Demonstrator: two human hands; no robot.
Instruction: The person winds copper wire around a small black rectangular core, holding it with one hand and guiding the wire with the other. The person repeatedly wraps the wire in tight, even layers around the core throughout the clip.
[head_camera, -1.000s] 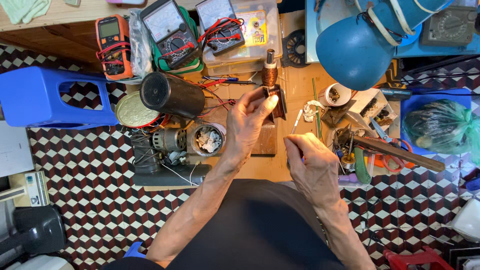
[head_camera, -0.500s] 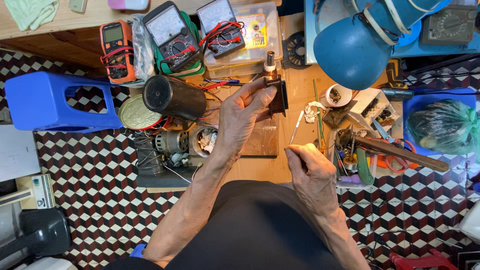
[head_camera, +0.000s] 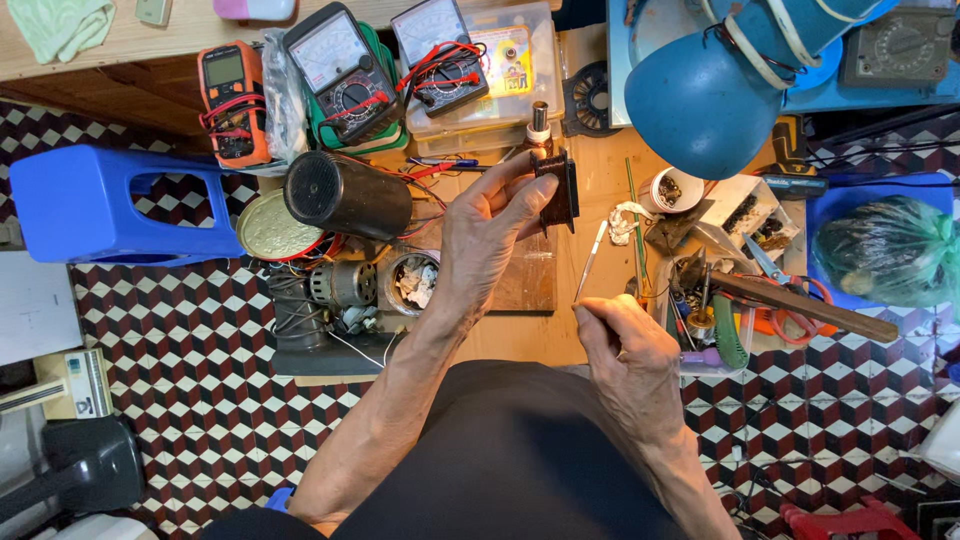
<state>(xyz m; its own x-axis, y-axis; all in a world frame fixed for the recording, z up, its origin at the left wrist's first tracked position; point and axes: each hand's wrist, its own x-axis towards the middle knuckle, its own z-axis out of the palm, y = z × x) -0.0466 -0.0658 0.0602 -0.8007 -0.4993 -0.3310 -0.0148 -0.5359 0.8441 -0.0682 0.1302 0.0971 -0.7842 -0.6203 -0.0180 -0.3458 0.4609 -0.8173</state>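
Your left hand grips a small dark motor part with a metal shaft, held raised above the wooden board at the middle of the workbench. Your right hand is closed around a thin tool, its tip pointing up toward the part. Three multimeters lie beyond, and a blue lamp hangs to the right.

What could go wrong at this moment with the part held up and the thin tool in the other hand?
1. The left hand pinches the small dark square part by its edge above the crowded wooden bench; a slip could drop it among the clutter.
2. The right hand aims a thin metal tool upward near the left fingers, which it might poke.
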